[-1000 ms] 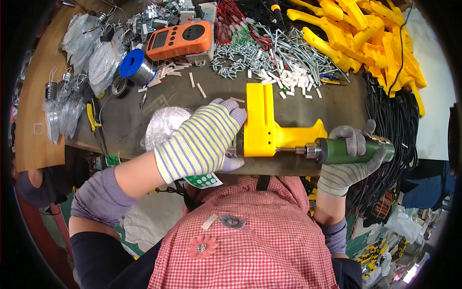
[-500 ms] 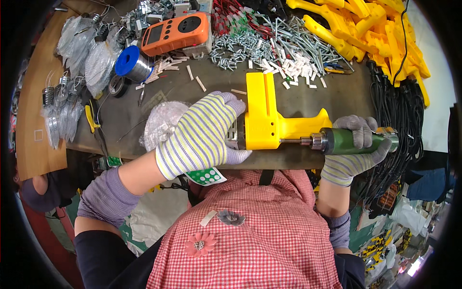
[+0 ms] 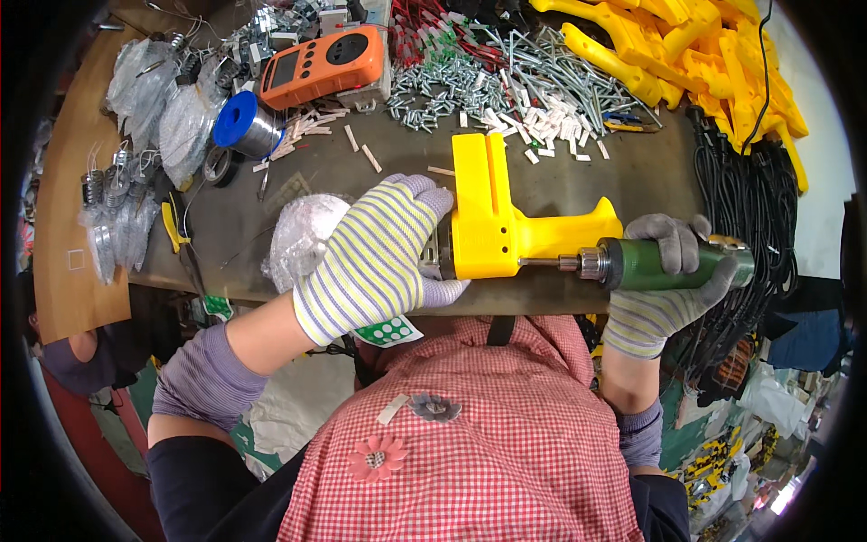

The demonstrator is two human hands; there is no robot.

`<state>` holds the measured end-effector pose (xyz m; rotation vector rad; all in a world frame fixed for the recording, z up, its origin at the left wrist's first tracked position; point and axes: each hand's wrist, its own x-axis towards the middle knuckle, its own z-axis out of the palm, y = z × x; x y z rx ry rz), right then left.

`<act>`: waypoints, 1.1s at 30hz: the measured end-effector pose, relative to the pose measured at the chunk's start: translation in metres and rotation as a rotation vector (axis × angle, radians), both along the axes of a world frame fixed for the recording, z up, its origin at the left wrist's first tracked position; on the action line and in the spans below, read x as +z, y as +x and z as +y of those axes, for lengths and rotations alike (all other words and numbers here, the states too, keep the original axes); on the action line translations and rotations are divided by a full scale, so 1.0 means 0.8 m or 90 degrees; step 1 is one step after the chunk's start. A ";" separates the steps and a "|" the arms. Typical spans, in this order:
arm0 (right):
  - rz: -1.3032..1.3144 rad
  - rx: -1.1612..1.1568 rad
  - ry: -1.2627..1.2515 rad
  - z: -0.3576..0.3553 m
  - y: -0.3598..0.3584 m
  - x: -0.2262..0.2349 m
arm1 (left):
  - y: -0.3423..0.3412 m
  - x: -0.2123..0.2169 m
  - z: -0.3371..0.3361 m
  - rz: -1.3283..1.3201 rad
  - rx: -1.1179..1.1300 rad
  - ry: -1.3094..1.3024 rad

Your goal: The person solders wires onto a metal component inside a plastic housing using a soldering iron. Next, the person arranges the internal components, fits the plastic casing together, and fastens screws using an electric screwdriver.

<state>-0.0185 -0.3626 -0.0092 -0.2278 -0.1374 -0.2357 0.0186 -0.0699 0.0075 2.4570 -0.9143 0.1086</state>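
Observation:
In a striped glove, my left hand (image 3: 370, 257) is closed around the metal end of a yellow plastic tool housing (image 3: 479, 244), steadying it at the bench's near edge. The housing's handle points right and its tall flat part points away from me. My right hand (image 3: 668, 280), also gloved, is wrapped around a green power screwdriver (image 3: 655, 264) lying level. Its bit meets the lower right side of the housing's body; the screw itself is hidden. Beside my left hand sits a round bundle in clear bubble wrap (image 3: 302, 235).
Loose screws (image 3: 442, 90), long bolts (image 3: 578, 72) and white pieces (image 3: 551, 122) lie at the back. An orange meter (image 3: 321, 65), solder spool (image 3: 244, 125) and yellow-handled pliers (image 3: 174, 226) are left. Yellow housings (image 3: 677, 45) and black cables (image 3: 745, 208) fill the right.
The housing and my left hand have shifted slightly left. The screwdriver's bit stays against the housing, and both hands keep their hold.

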 end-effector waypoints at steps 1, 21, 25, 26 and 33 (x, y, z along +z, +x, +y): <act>-0.002 -0.002 0.002 -0.002 0.004 0.001 | -0.001 0.003 -0.001 -0.002 -0.002 0.002; 0.069 0.077 -0.061 -0.005 0.070 0.036 | 0.008 0.021 -0.003 0.004 0.022 0.013; 0.055 0.101 -0.077 0.004 0.077 0.032 | 0.007 0.018 0.000 0.026 0.033 -0.009; 0.056 0.105 -0.079 0.005 0.078 0.030 | 0.008 0.019 0.000 0.028 0.037 -0.011; 0.119 0.060 -0.057 0.006 0.080 0.011 | 0.012 0.020 -0.004 0.067 0.021 -0.008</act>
